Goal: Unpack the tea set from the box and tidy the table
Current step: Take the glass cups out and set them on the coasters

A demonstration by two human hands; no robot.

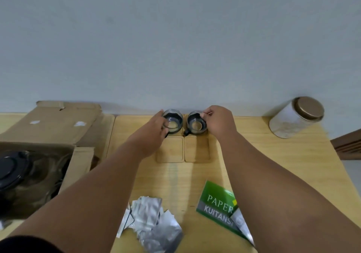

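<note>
1. Step in hand: left hand (154,133) and right hand (218,122), fingers holding two glass cups (172,122) on far coasters at the worktop's (273,155) back.
2. Next, I judge: let go gently, then reach into the open box (39,155), where a dark lid (11,168) shows.

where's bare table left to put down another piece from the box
Free: the strip between the right cup and the canister, and the middle patch between the coasters and the foil wrappers. Crowded: near edge with the green booklet, left side with the box.
</note>
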